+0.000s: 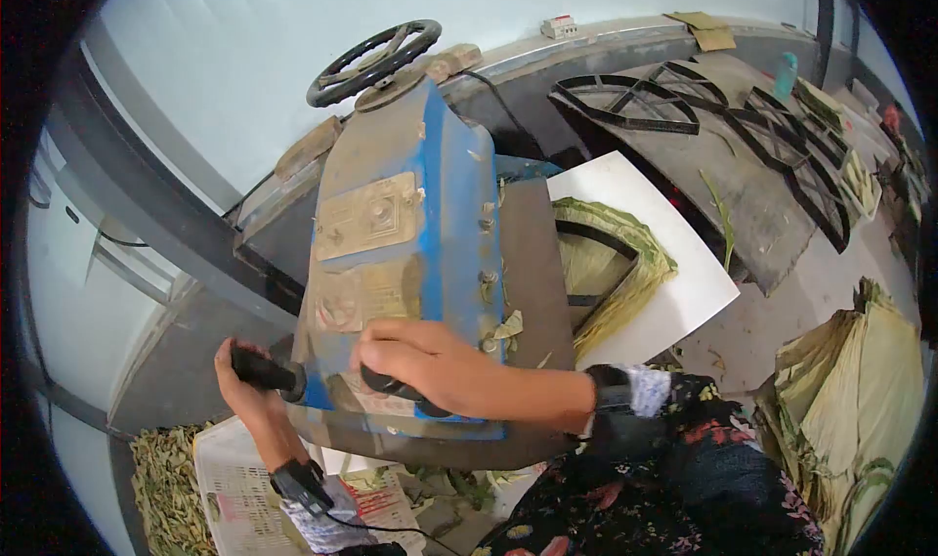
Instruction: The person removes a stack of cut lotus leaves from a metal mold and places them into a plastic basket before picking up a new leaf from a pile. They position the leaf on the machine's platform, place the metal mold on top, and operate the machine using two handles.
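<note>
A dusty blue press machine stands before me, its wide dark head reaching over a white board. My left hand is wrapped round a black handle at the machine's near left corner. Another black handle, at the front, is in the grip of my right hand. Beside the press head, a stack of pale green dried leaves lies on the board. A black strip cutting die rests on these leaves, partly hidden under the head.
A black handwheel tops the machine. More cutting dies lie on a grey table at the right. Large folded leaves are piled at my right. Below left stand a white plastic basket and a heap of leaf scraps.
</note>
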Demonstrator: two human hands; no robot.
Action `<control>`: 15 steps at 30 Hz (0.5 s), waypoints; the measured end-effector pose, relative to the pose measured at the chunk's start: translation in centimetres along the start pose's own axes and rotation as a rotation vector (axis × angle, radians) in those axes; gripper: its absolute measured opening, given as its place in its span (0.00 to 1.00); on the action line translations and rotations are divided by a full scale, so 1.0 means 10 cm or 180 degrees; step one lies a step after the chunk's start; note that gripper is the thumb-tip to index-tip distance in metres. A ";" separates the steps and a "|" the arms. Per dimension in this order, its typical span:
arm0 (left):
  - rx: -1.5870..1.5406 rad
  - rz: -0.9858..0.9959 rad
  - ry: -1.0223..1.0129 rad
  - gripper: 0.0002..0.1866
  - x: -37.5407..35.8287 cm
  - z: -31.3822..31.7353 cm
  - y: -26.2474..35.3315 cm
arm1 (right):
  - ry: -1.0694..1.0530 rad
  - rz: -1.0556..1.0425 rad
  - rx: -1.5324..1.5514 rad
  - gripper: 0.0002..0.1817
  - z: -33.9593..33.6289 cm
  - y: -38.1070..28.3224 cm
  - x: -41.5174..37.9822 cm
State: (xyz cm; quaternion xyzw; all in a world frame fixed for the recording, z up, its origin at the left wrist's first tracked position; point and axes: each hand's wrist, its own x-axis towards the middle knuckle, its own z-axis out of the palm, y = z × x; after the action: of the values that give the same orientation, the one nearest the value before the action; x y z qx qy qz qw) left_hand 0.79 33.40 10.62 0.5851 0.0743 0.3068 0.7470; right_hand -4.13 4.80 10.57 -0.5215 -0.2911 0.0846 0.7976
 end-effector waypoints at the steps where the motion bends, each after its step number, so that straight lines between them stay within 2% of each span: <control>1: -0.0009 -0.0007 0.0009 0.16 -0.10 0.06 0.04 | -0.0021 0.0092 -0.0193 0.15 -0.08 -0.11 -0.07; 3: -0.0522 -0.0127 -0.0190 0.17 -0.38 0.20 0.14 | 0.0024 0.0048 -0.0165 0.16 -0.23 -0.26 -0.20; 7: -0.0312 -0.0185 -0.0425 0.19 -0.67 0.46 0.26 | -0.0125 0.0139 -0.0386 0.21 -0.56 -0.57 -0.37; 9: -0.0355 0.0009 -0.1062 0.20 -0.76 0.59 0.23 | 0.0041 0.0219 -0.0203 0.21 -0.66 -0.69 -0.44; 11: -0.0299 0.0006 -0.1217 0.21 -0.86 0.67 0.27 | 0.0145 0.0384 -0.0212 0.19 -0.82 -0.80 -0.49; 12: -0.0237 0.0000 -0.1363 0.21 -0.93 0.69 0.28 | 0.0176 0.0180 -0.0273 0.20 -0.87 -0.84 -0.49; 13: -0.0231 0.0010 -0.1290 0.21 -0.98 0.72 0.27 | 0.0110 0.0213 -0.0263 0.20 -0.94 -0.88 -0.51; 15: -0.0340 0.0098 -0.1635 0.20 -1.08 0.81 0.26 | 0.0318 0.0272 -0.0614 0.23 -1.10 -0.94 -0.57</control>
State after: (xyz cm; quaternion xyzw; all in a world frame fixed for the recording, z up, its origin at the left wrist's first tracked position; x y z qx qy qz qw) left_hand -4.99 21.14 12.79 0.6047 -0.1430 0.1631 0.7664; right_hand -4.34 -10.44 13.57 -0.6113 -0.2353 0.0641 0.7529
